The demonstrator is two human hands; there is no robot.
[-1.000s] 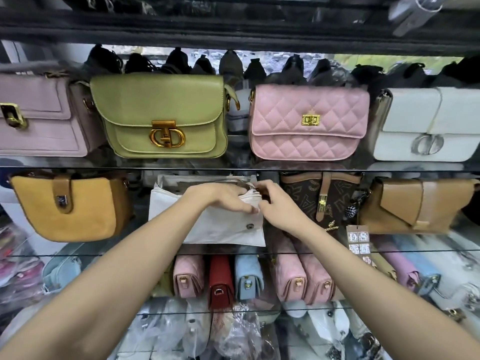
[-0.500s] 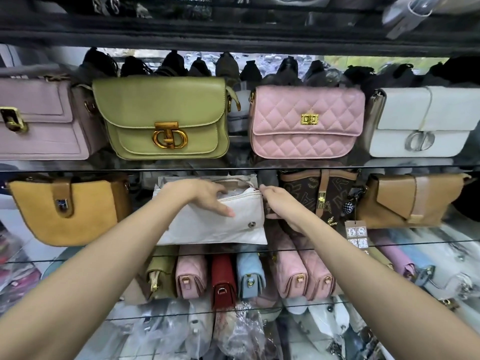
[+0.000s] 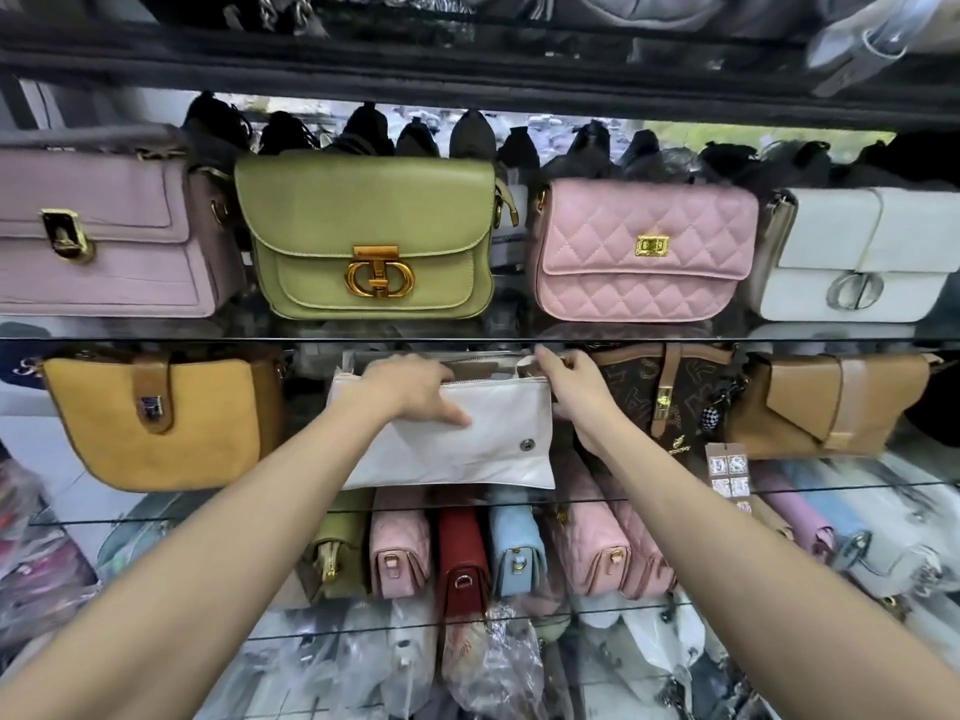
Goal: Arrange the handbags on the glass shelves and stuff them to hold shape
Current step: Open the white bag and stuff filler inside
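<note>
- Head view: left hand (image 3: 415, 389) lies flat on the white bag (image 3: 467, 439); right hand (image 3: 571, 376) pinches its top corner.
- Bag's bottom pokes past the glass shelf (image 3: 831, 484), so a push could tip it off.

Clutch (image 3: 452, 444) btwn satchel (image 3: 156, 418), tote (image 3: 670, 392)
</note>
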